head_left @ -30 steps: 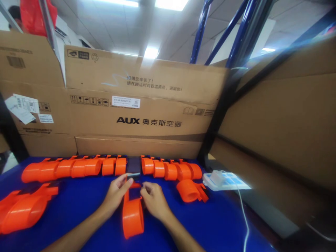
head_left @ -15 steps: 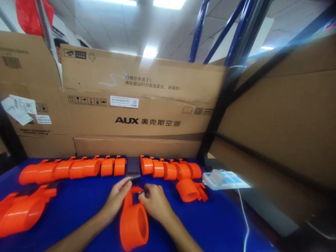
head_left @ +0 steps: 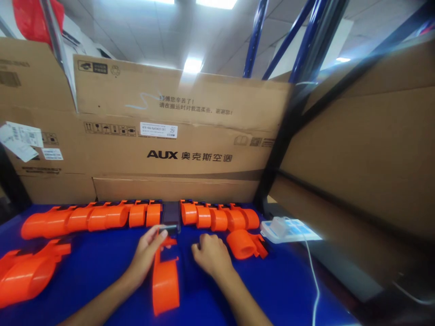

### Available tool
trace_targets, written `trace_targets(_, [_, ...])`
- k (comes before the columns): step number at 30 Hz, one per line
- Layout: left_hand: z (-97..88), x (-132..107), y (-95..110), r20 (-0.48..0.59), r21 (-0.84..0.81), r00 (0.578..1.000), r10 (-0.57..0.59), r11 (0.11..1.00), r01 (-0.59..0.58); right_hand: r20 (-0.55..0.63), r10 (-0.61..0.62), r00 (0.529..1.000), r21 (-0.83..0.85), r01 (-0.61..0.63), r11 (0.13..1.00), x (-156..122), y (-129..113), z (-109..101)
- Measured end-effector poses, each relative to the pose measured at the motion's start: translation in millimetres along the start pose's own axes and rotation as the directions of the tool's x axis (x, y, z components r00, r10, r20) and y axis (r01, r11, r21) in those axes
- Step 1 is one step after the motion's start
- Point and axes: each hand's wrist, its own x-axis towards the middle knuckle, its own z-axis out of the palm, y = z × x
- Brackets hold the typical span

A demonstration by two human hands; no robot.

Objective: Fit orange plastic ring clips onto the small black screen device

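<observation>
My left hand (head_left: 149, 244) is closed on an orange plastic ring holder (head_left: 166, 285) by its upper arm, with the ring hanging below. A small black piece (head_left: 167, 229) sits at the top of that arm, under my left thumb. My right hand (head_left: 213, 254) is curled shut a little to the right, apart from the holder; what its fingers hold, if anything, is hidden. Behind my hands, a dark flat block (head_left: 171, 213) stands between two rows of similar orange ring holders (head_left: 79, 219). One more orange ring holder (head_left: 242, 244) lies right of my right hand.
Larger-looking orange ring holders (head_left: 27, 276) lie at the left on the blue tabletop (head_left: 112, 262). A white power strip (head_left: 288, 229) with a trailing cord (head_left: 313, 271) is at the right edge. Behind stands a cardboard wall (head_left: 122, 158) beside a dark metal post (head_left: 277, 158).
My right hand has moved away from the holder to the right. The holder has turned in my left hand, so its ring opening no longer faces right. The view has shifted slightly.
</observation>
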Motion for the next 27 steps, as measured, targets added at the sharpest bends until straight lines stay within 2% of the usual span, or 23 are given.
trace_targets(3, [0.7, -0.1, -1.4, 0.048, 0.093, 0.997, 0.054, 0.994, -0.058, -0.042, -0.007, 0.999, 0.056, 0.01, 0.998, -0.4, -0.1, -5.4])
trace_targets(5, [1.1, -0.5, -0.9, 0.06, 0.113, 0.996, 0.063, 0.991, -0.069, -0.06, -0.113, 0.992, 0.215, 0.124, 0.969, -1.7, -2.2, -8.2])
trace_targets(7, [1.8, -1.0, -0.1, 0.068, 0.106, 0.996, 0.055, 0.992, -0.062, -0.087, -0.273, 0.958, 0.408, 0.285, 0.867, -3.5, -5.8, -8.5])
trace_targets(9, [3.2, -1.7, 0.1, 0.086, 0.086, 0.996, 0.037, 0.995, -0.045, -0.12, -0.37, 0.921, 0.516, 0.377, 0.769, -5.4, -10.4, -5.7])
trace_targets(15, [9.0, -4.7, -1.1, 0.153, 0.095, 0.988, 0.007, 0.995, -0.021, -0.165, -0.403, 0.9, 0.508, 0.428, 0.748, -8.0, -21.3, 9.7])
trace_targets(20, [8.4, -4.1, 0.0, 0.146, 0.128, 0.989, 0.015, 0.991, -0.034, -0.163, -0.447, 0.879, 0.477, 0.467, 0.744, -7.9, -21.5, 15.7])
trace_targets(27, [5.5, -4.7, -2.6, 0.151, 0.11, 0.988, -0.036, 0.994, 0.019, -0.163, -0.489, 0.857, 0.452, 0.505, 0.736, -5.3, -18.0, 19.7])
